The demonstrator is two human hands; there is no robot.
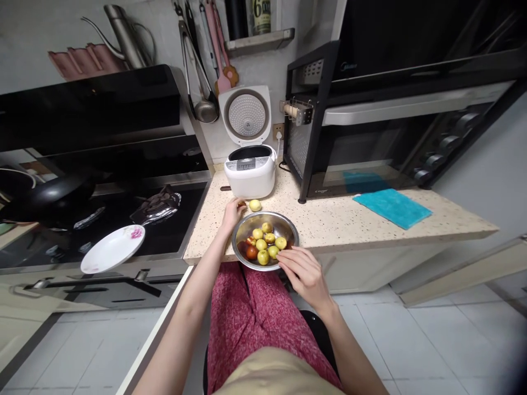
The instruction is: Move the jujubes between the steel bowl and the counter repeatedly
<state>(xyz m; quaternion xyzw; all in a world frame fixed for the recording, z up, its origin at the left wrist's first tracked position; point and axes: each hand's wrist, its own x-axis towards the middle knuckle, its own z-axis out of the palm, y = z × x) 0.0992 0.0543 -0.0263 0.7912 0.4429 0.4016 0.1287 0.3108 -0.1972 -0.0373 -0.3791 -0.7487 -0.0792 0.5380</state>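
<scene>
Hands at fruit bowl, worktop front edge

Steel bowl (265, 241) of small green and reddish fruits (263, 245) at front edge of worktop (349, 219), near its left corner. Right hand (302, 271) on bowl's near rim, fingers loosely spread, tips by the fruit. Left hand (233, 211) beyond bowl's left rim, fingertips pinched on a small brown fruit (242, 204). Loose green fruit (255, 205) just beside, before open rice cooker (250, 170). Blue cloth (392, 207) well apart, toward right end.

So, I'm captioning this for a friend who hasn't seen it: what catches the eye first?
A steel bowl of small green and reddish fruits sits at the counter's near edge, with the right hand at its rim. The left hand holds a fruit behind it, before an open white rice cooker.
</scene>
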